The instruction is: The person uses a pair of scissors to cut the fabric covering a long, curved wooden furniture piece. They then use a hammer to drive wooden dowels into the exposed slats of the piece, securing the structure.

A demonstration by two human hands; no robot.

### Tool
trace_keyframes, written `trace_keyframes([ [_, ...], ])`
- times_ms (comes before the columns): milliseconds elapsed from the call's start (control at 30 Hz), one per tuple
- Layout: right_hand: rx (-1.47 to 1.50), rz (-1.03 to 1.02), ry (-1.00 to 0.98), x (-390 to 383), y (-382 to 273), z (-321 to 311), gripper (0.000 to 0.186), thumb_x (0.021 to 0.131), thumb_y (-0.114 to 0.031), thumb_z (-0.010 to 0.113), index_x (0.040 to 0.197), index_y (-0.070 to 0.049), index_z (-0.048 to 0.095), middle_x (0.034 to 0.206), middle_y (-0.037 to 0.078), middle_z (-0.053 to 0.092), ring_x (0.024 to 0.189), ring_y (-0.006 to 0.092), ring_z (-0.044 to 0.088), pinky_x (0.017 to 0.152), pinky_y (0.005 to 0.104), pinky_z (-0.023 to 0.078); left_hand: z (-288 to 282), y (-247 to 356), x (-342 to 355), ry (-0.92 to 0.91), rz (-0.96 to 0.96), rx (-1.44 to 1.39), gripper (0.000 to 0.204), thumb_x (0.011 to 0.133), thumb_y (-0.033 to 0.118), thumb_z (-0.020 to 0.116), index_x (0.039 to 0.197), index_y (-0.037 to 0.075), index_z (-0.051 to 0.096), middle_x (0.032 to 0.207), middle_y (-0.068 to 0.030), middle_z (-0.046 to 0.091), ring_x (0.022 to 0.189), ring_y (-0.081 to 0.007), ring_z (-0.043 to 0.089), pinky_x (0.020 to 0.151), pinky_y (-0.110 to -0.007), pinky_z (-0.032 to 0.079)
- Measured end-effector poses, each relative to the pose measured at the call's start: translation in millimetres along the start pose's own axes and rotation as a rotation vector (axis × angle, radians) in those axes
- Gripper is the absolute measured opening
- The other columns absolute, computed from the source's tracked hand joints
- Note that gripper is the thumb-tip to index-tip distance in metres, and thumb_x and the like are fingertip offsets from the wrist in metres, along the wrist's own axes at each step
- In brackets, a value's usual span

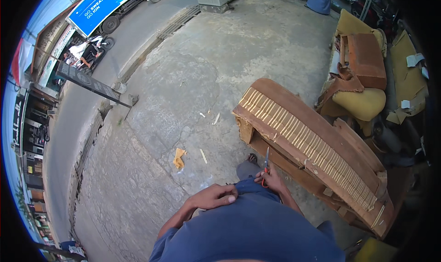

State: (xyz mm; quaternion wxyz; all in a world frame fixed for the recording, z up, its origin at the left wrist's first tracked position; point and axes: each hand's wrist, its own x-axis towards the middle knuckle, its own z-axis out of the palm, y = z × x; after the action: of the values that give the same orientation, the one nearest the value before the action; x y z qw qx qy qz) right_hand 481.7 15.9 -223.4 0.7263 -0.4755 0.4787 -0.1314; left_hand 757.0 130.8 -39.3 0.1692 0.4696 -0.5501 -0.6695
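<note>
Rough grey concrete (151,101) spreads out beneath me, cracked and patchy, with a road (73,110) running past on my left. Low before me, my right hand (274,179) grasps a pair of scissors (265,181) by the red handles. Their blades point away from my body, the long axis running nearly straight ahead, just beside a long, curved furniture piece (298,124). My left hand (213,196) lies against the blue cloth (250,213) at my waist, fingers loosely bent; whether it pinches the fabric I cannot tell.

The furniture piece stands to the right of the scissors, covered in brown material, with a band of cream ribs along it. Its long axis slants from ahead of me down toward my near right. One sandalled foot (252,158) shows by its lower edge.

Farther out, an orange-yellow scrap (179,158) and a pale strip (203,156) lie on the ground. Beyond the furniture, at my right, yellow foam (360,103) sits in a heap with a brown padded block (367,62).

As for writing, a blue truck (101,9) across the road bears bold white lettering, and a dark shopfront (18,124) carries white script. A dark roadside sign (87,81) is too slanted to read.
</note>
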Motion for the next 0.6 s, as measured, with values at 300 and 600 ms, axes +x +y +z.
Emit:
trace_keyframes([
  [300,0.197,-0.096,0.182,63.9,-58.0,32.4,0.023,0.106,-0.011,0.058,0.127,-0.002,0.057,0.097,0.011,0.070,0.074,0.0136,0.068,0.070,0.0303,0.059,-141.3,13.6,43.1,-0.055,0.039,-0.088,0.032,0.103,0.034,0.065,0.113,0.003,0.067,0.082,-0.0048,0.063,0.075,-0.0125,0.057,0.068,-0.030,0.046],
  [600,0.788,-0.020,0.789,158.8,-109.3,96.9,0.020,0.104,-0.016,0.065,0.117,-0.001,0.060,0.082,0.006,0.065,0.059,0.0092,0.055,0.045,0.0243,0.041,-306.4,-58.3,273.1,0.362,0.211,0.301,0.033,0.102,0.025,0.064,0.122,-0.001,0.063,0.106,-0.0121,0.068,0.094,-0.0194,0.064,0.083,-0.034,0.053],
])
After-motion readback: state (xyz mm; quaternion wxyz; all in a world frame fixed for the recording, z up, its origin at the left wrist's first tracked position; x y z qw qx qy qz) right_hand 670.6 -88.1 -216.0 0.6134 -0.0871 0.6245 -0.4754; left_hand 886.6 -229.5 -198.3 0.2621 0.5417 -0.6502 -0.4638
